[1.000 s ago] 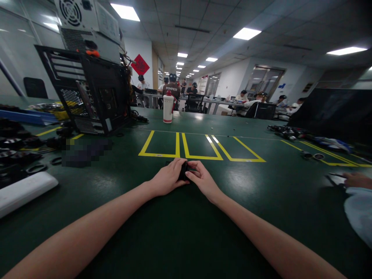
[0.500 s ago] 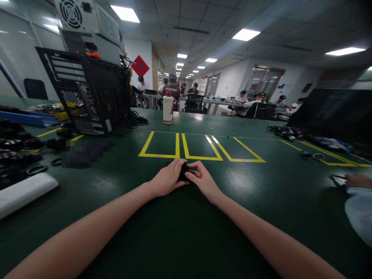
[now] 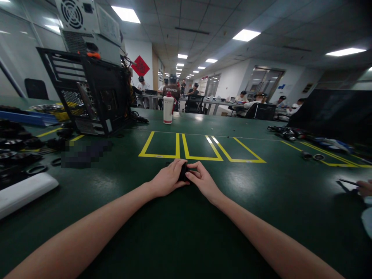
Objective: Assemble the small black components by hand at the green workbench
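Observation:
My left hand (image 3: 170, 178) is wrapped round a small black part (image 3: 183, 172), low over the green table (image 3: 186, 232). From the other side, the thumb and index finger of my right hand (image 3: 205, 180) pinch the edge of the same part. Much of it is hidden behind my fingers, so its exact kind cannot be made out. Just beyond my hands, yellow tape outlines (image 3: 203, 158) mark the tabletop.
At the left stand a black computer case (image 3: 107, 97) with power supplies (image 3: 95, 23) on top, black rings (image 3: 37, 169) and a white long object (image 3: 29, 193). A white cup (image 3: 167, 110) stands further back. At the right edge, another person's hand (image 3: 364, 188) holds a dark thin tool.
Both my hands stay in place on the black part. The other person's hand and sleeve at the right have drawn outward toward the frame's edge.

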The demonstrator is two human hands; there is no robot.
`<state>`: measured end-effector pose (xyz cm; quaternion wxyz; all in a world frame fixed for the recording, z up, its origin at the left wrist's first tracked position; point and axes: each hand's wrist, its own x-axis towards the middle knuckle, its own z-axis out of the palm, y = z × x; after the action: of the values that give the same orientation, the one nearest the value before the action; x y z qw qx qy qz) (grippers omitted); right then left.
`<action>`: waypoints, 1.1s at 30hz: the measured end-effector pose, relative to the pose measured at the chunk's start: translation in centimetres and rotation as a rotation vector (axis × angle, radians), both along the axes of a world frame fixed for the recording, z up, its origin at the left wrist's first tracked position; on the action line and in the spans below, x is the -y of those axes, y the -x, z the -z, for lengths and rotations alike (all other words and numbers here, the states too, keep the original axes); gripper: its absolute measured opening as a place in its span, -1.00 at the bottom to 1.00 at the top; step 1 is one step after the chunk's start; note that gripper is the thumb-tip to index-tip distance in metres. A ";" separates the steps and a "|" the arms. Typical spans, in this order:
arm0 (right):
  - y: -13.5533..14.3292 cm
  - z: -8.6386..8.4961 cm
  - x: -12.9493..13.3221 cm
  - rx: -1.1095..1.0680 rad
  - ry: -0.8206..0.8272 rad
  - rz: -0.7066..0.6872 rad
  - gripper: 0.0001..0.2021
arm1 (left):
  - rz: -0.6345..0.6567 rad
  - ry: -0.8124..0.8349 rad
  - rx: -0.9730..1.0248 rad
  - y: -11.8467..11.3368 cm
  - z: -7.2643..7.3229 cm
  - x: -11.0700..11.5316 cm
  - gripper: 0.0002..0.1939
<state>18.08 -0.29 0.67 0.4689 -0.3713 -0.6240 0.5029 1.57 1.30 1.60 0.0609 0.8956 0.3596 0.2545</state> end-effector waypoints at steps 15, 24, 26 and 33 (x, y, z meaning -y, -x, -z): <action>-0.1 0.0 -0.2 -0.050 -0.023 -0.030 -0.81 | 0.018 -0.034 0.009 0.0 0.4 -0.4 -0.39; -0.2 -0.1 -0.4 0.033 -0.014 0.001 -0.70 | 0.017 -0.033 0.017 0.0 0.4 -0.3 -0.39; -0.2 -0.2 -0.4 0.042 0.000 -0.024 -0.71 | 0.020 -0.046 0.019 0.0 0.4 -0.3 -0.38; 0.0 0.0 -0.2 0.008 0.021 -0.005 -0.75 | 0.022 -0.041 0.026 0.1 0.2 -0.2 -0.36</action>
<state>18.08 -0.06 0.72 0.4613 -0.3767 -0.6214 0.5091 1.45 1.51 1.36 0.0501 0.8973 0.3434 0.2729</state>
